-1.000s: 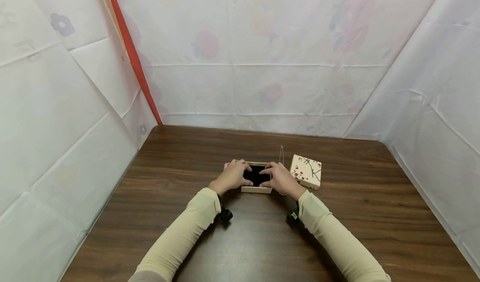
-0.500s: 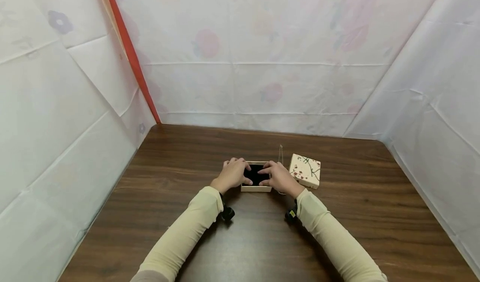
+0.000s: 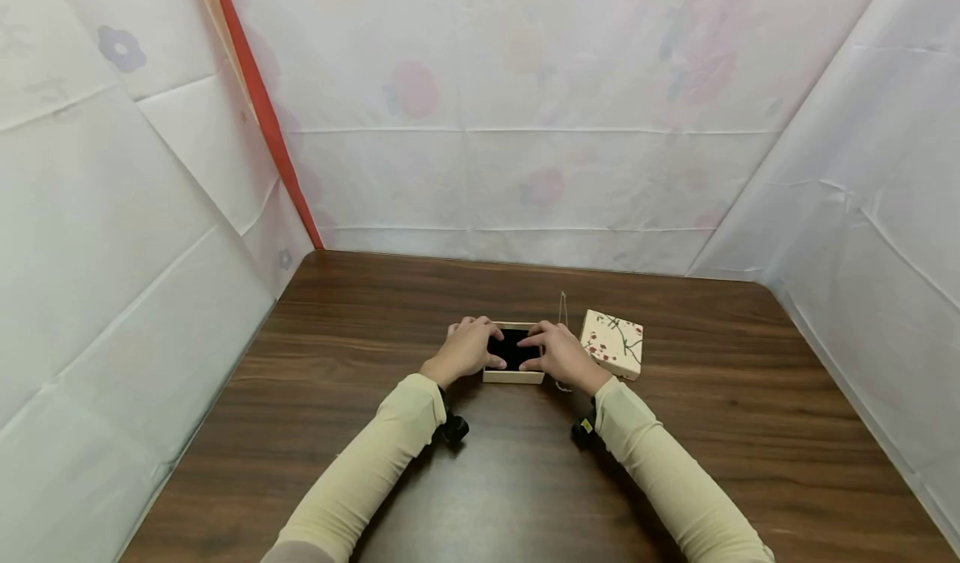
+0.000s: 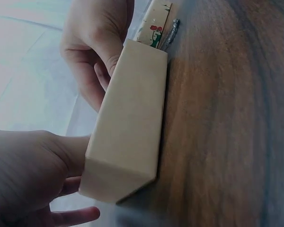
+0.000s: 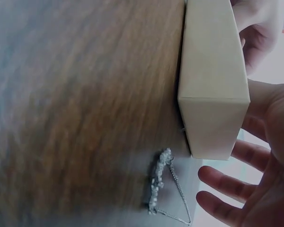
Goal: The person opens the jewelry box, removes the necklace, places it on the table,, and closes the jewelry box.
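A small cream box [image 3: 513, 377] stands uncovered on the table, its inside filled by a black pad [image 3: 514, 350]. From the left side my left hand [image 3: 463, 351] reaches over the rim, thumb and fingertips on the pad. My right hand [image 3: 562, 355] does the same from the right, its thumb and forefinger spread apart on the black surface. In the right wrist view, its other fingers [image 5: 227, 184] stick out loosely beyond the box corner. A thin chain with a silvery beaded part [image 5: 157, 182] lies on the table right beside the box, partly hidden under my right hand in the head view.
The cream lid [image 3: 612, 343], printed with red blossoms and green branches, lies to the right of the box. The brown wood-grain table [image 3: 360, 313] is bordered by white printed sheets [image 3: 487, 171] at the back and both sides. A red strip [image 3: 270, 130] runs down the back left corner.
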### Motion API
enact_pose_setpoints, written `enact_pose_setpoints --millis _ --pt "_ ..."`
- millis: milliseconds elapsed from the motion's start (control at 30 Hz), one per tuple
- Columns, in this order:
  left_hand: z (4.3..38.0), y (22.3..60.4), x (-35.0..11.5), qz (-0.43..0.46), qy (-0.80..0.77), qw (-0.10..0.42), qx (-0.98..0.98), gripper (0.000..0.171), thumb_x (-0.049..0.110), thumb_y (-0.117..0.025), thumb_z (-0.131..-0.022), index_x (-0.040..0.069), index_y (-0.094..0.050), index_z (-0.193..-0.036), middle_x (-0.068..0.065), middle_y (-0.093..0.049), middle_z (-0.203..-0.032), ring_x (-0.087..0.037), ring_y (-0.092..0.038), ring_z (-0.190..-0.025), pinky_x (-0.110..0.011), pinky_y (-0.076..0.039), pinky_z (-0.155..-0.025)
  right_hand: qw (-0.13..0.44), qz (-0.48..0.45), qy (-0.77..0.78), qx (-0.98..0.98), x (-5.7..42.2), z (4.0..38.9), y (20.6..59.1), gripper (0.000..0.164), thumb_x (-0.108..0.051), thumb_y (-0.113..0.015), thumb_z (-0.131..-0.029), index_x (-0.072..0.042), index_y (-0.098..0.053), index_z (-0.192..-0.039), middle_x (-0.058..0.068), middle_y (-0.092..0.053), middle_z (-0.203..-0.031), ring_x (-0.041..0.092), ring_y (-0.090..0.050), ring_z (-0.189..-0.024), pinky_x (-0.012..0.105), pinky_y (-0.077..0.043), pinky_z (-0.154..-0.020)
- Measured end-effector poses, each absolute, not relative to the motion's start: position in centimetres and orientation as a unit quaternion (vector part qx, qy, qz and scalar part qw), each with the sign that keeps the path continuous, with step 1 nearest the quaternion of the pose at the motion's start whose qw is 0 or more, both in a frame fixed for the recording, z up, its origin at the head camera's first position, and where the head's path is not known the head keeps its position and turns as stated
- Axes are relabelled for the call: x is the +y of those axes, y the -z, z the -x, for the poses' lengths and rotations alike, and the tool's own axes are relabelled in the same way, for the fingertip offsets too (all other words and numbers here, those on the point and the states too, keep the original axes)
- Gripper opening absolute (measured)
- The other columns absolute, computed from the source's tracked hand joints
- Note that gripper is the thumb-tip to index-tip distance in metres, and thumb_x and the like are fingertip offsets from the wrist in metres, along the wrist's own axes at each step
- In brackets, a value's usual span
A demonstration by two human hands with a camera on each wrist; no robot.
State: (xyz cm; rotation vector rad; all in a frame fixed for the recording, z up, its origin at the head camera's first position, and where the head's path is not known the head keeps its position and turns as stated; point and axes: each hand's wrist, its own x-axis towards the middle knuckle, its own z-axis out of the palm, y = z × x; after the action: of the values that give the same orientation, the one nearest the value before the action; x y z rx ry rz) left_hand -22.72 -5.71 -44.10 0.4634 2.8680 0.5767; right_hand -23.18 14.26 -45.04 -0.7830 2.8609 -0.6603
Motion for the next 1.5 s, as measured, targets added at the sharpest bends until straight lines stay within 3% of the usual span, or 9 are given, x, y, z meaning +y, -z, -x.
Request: enact_pose_setpoints --millis 267,600,1000,1233,1500 --pt "22.5 44.5 -5.8 -0.18 -0.215 0.066 0.957 0.041 0.034 -0.077 -0.084 0.013 -0.068 -0.118 -0.007 -0.055 -0.134 -0.033 -0.039 -0.134 -0.056 -0.028 -0.11 0.06 0.257 0.214 0.941 14.4 23.2 45.1 0.041 -0.032 -0.077 -0.083 -0.014 -0.071 -0.12 0.011 -0.058 -0.128 0.031 -0.053 -0.11 0.046 -0.046 -0.091" --pt "22.3 45.2 -6.7 -0.204 -0.256 0.019 0.945 0.036 0.03 -0.077 -0.084 0.011 -0.07 -0.114 -0.011 -0.051 -0.135 -0.033 -0.042 -0.129 -0.054 -0.037 -0.106 0.057 0.255 0.216 0.941 14.1 23.4 45.1 0.04 -0.032 -0.076 -0.084 -0.015 -0.071 -0.12 0.01 -0.058 -0.127 0.03 -0.052 -0.109 0.045 -0.047 -0.09" --pt "22.3 45.8 -8.1 -0.19 -0.314 0.012 0.93 0.056 0.024 -0.079 -0.083 0.008 -0.056 -0.131 -0.013 -0.042 -0.141 -0.035 -0.046 -0.127 -0.051 -0.043 -0.102 0.053 0.266 0.208 0.94 13.3 23.6 45.1 0.04 -0.032 -0.076 -0.084 -0.014 -0.071 -0.12 0.011 -0.059 -0.126 0.031 -0.054 -0.108 0.046 -0.047 -0.091" --pt "22.3 45.7 -8.7 -0.175 -0.313 0.029 0.933 0.076 0.043 -0.071 -0.088 0.008 -0.04 -0.147 -0.016 -0.039 -0.148 -0.035 -0.041 -0.135 -0.053 -0.039 -0.107 0.059 0.267 0.216 0.937 13.3 23.5 45.0 0.04 -0.031 -0.076 -0.085 -0.013 -0.071 -0.12 0.011 -0.058 -0.127 0.031 -0.054 -0.11 0.046 -0.047 -0.091" --pt "22.3 46.0 -9.0 -0.165 -0.293 0.073 0.939 0.105 0.062 -0.071 -0.079 0.006 -0.024 -0.155 -0.018 -0.03 -0.156 -0.038 -0.031 -0.144 -0.055 -0.034 -0.111 0.065 0.266 0.215 0.938 13.4 23.4 45.0 0.041 -0.031 -0.075 -0.085 -0.013 -0.069 -0.122 0.012 -0.057 -0.129 0.032 -0.054 -0.112 0.047 -0.047 -0.093"
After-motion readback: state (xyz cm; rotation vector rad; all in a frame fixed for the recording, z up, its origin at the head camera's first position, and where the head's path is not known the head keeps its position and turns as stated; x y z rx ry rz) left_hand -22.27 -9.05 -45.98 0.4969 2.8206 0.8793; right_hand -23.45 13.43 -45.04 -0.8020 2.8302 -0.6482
